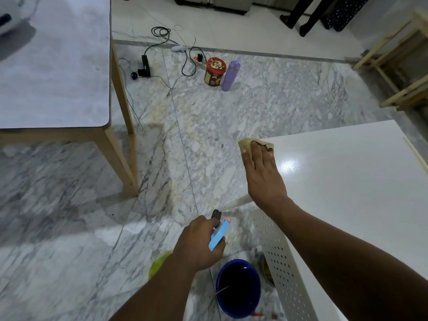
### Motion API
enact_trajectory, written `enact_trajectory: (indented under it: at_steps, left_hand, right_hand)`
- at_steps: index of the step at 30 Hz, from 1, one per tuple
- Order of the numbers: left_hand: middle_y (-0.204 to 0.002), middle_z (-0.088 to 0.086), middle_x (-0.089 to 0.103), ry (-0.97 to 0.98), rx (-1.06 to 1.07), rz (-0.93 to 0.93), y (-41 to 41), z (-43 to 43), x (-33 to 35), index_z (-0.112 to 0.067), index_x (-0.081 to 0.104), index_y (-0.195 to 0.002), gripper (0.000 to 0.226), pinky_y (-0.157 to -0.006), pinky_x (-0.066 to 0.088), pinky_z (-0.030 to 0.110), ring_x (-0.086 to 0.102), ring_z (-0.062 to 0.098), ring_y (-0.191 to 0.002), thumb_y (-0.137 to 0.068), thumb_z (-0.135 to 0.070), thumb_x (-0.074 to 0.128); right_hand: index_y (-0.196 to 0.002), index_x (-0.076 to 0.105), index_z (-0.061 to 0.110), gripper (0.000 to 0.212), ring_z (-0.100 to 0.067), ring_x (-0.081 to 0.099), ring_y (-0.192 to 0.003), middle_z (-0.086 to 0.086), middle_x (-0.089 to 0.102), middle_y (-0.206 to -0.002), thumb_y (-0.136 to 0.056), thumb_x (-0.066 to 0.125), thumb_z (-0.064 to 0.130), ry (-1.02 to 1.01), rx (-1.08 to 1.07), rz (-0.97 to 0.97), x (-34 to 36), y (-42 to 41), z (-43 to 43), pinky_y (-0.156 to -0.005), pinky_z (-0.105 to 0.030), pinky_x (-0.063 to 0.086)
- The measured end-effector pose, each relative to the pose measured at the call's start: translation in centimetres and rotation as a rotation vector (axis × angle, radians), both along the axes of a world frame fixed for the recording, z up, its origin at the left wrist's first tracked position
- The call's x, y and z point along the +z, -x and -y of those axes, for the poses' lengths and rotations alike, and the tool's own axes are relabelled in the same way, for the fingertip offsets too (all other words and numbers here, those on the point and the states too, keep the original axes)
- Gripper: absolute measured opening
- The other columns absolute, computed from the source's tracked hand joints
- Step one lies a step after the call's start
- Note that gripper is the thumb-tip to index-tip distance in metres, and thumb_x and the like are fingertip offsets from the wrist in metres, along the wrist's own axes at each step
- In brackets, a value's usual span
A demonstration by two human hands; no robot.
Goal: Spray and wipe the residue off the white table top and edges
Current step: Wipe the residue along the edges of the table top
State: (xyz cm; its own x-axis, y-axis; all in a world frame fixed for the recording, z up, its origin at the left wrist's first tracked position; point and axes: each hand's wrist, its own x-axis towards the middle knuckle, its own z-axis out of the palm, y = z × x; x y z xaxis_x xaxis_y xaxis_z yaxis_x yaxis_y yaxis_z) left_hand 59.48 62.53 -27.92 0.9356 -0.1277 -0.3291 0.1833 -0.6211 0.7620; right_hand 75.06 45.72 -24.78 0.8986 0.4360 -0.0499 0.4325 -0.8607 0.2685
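The white table top (342, 193) fills the right side, glossy with a light glare. My right hand (261, 172) lies flat on a tan cloth (246, 145), pressing it onto the table's far left corner and edge. My left hand (199, 244) hangs lower left over the floor, gripping a spray bottle (218, 235) with a light blue head and pink nozzle tip that points toward the table. The bottle's body is hidden under my hand.
A blue bucket (238, 288) of dark water stands on the marble floor beside the table's perforated side panel (278, 258). A grey-topped wooden table (55, 72) stands at left. Cables, a red tin (215, 71) and a purple bottle (230, 74) lie farther off. Wooden racks are at right.
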Motion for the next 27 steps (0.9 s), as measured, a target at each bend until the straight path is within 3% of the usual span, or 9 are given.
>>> enact_trajectory:
  at_steps: [4,7,15,20,23,27]
  left_hand:
    - [-0.095,0.001,0.056,0.015,0.015,0.016,-0.2,0.1,0.3,-0.027,0.057,-0.095,0.014,-0.059,0.03,0.015,0.052,0.014,-0.08,-0.093,-0.038,0.065]
    - [-0.095,0.0,0.054,0.013,0.014,0.016,0.5,0.4,0.5,-0.03,0.055,-0.094,0.013,-0.067,0.036,0.023,0.051,0.015,-0.081,-0.093,-0.038,0.065]
    - [-0.088,0.005,0.058,0.018,-0.011,0.043,2.9,3.2,1.6,-0.012,0.063,-0.093,0.021,-0.068,0.048,0.033,0.061,0.025,-0.081,-0.091,-0.033,0.066]
    - [-0.081,0.005,0.056,0.012,-0.042,0.039,6.4,6.4,2.6,-0.015,0.055,-0.08,0.023,-0.059,0.037,0.029,0.058,0.025,-0.072,-0.09,-0.032,0.067]
    - [-0.082,0.005,0.056,0.006,-0.055,0.046,8.7,8.2,2.9,-0.014,0.058,-0.084,0.02,-0.057,0.034,0.027,0.057,0.024,-0.073,-0.089,-0.031,0.067]
    - [-0.074,-0.003,0.047,-0.003,-0.042,0.068,13.0,10.8,3.5,-0.02,0.051,-0.077,0.022,-0.053,0.029,0.024,0.053,0.022,-0.069,-0.088,-0.029,0.068]
  right_hand:
    - [-0.153,0.026,-0.002,0.07,-0.052,0.026,-0.143,-0.033,0.026,-0.156,-0.082,0.028,-0.002,0.002,-0.004,-0.016,0.6,0.4,0.0,-0.118,-0.06,0.024]
    - [-0.15,0.032,-0.004,0.07,-0.053,0.029,-0.141,-0.033,0.029,-0.154,-0.08,0.029,-0.004,-0.005,0.011,-0.005,0.7,2.3,0.7,-0.116,-0.061,0.027]
    - [-0.147,0.038,-0.004,0.08,-0.053,0.035,-0.138,-0.033,0.034,-0.152,-0.071,0.064,-0.011,-0.01,0.019,-0.025,1.1,7.2,3.2,-0.113,-0.06,0.033]
    - [-0.146,0.04,-0.004,0.081,-0.052,0.037,-0.138,-0.032,0.035,-0.152,-0.072,0.071,-0.008,-0.025,0.001,-0.035,1.1,13.2,6.6,-0.112,-0.058,0.035]
    - [-0.145,0.042,-0.004,0.081,-0.052,0.037,-0.138,-0.032,0.036,-0.152,-0.071,0.075,-0.005,-0.018,-0.003,-0.057,0.8,16.4,8.2,-0.111,-0.059,0.036]
    - [-0.147,0.039,-0.003,0.076,-0.052,0.033,-0.14,-0.031,0.032,-0.154,-0.077,0.069,-0.003,-0.002,0.023,-0.046,0.9,20.4,10.9,-0.115,-0.059,0.03]
